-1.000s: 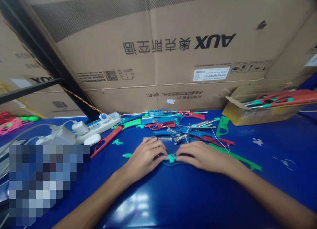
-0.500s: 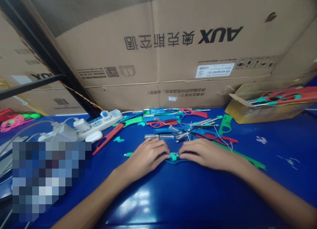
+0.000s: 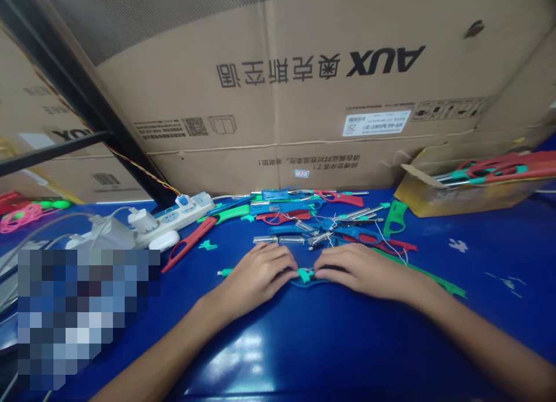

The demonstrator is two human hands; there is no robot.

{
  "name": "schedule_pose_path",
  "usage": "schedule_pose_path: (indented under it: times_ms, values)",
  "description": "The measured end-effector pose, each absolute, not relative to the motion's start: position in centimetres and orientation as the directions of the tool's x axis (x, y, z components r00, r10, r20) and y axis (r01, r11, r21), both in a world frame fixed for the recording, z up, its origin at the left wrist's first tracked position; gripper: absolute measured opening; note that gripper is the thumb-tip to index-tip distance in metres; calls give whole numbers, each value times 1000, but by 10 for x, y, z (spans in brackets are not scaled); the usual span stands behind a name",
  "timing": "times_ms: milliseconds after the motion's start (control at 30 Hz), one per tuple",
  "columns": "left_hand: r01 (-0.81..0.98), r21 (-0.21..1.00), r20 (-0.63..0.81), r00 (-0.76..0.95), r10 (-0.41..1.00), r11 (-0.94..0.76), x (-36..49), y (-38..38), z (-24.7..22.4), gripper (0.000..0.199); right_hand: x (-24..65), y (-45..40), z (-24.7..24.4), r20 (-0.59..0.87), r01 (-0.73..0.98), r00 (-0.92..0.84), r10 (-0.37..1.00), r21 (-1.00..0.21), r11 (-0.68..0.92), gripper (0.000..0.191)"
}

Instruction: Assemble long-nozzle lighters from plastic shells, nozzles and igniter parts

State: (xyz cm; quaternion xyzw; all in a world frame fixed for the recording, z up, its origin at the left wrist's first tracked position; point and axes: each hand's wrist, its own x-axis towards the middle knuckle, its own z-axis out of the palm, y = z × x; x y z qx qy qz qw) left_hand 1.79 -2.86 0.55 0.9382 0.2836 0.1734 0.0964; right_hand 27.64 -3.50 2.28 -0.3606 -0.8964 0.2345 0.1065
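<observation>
Both hands are closed on a long-necked lighter point(image 3: 306, 276) with a blue casing half and a green trigger. My left hand point(image 3: 263, 271) grips its left part, thumb and fingers beside the trigger; a green-tipped end sticks out past the wrist. My right hand point(image 3: 353, 269) pinches the other end near thin white wires, and its fingers cover most of that side. Just behind the hands lie silver metal cylinders point(image 3: 278, 240) and a pile of red and blue lighter casings point(image 3: 293, 216) with loose wires. A long green casing strip point(image 3: 443, 283) rests by my right forearm.
An open cardboard box point(image 3: 428, 196) of assembled red lighters stands at the right. White power strip point(image 3: 182, 212) with plugs, a red casing point(image 3: 189, 245) and a small green part point(image 3: 207, 245) lie left. A large carton point(image 3: 278, 101) walls off the back of the blue table point(image 3: 330, 350).
</observation>
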Motion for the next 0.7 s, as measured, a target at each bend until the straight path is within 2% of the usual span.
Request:
schedule_pose_path:
  times_ms: [700]
  values:
    - [488,295,254,788,560,-821,18,-30,8,15,276,-36,24,19,592,-714,700,-517,618,29]
